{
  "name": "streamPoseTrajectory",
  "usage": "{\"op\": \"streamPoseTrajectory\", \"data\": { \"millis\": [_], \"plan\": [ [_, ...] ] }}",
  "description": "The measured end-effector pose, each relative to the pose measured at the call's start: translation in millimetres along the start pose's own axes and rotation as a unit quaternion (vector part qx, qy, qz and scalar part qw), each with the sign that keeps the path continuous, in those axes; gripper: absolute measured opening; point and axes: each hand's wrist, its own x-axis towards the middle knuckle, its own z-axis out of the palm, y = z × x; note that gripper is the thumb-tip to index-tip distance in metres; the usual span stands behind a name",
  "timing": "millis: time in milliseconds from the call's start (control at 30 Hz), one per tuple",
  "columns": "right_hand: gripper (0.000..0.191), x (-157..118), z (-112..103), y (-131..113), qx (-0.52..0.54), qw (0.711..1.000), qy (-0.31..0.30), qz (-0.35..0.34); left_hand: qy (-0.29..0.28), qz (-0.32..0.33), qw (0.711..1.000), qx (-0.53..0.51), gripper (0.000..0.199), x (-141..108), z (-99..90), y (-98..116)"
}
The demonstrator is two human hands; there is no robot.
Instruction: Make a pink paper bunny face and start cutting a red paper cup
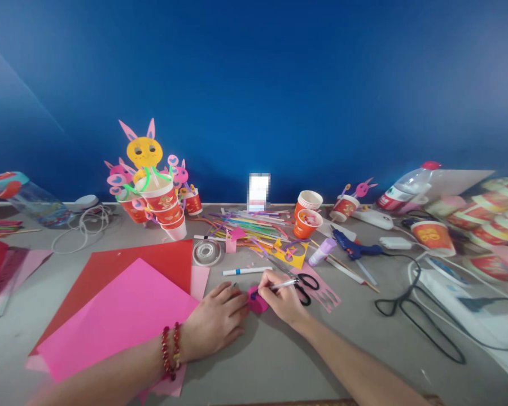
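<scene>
My right hand [279,293] pinches a slim, light-coloured pen [284,284], its tip end over a small magenta paper circle [258,303] on the table. Dark marks show on the circle. Flat on the table lies my left hand [220,316], fingers stretched out and fingertips against the circle's left edge; two red bead bracelets [170,352] circle that wrist. Just beyond both hands is a white marker with a blue band [245,271]. Black-handled scissors [307,285] rest right of my right hand, partly over a cut pink paper scrap [328,293].
Red [97,276] and pink sheets [118,321] lie left. Paper cups with rabbit figures [161,200] stand at the back left, near loose coloured sticks [258,225]. Toward the right are a glue stick [322,252], blue glue gun [355,245], black cable [406,299] and more cups [308,223].
</scene>
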Motion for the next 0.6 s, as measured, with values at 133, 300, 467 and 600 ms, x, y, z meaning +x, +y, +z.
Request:
{"op": "streamPoseTrajectory", "data": {
  "millis": [133,300,467,600],
  "plan": [
    [0.019,-0.2,-0.3,0.1,-0.002,1.0,-0.003,0.002,0.0,0.001,1.0,0.001,0.039,0.2,-0.1,-0.2],
    [0.019,-0.6,0.1,3.4,-0.01,1.0,-0.005,-0.003,-0.005,-0.001,1.0,0.003,0.039,0.6,-1.3,0.6],
    [0.019,0.0,0.1,2.6,-0.018,1.0,-0.004,-0.009,0.0,0.001,1.0,0.005,0.039,0.5,-1.1,0.7],
    [0.02,1.2,0.0,-0.2,-0.02,1.0,0.004,-0.01,-0.001,0.002,1.0,0.007,0.04,0.5,-0.9,0.2]
  ]
}}
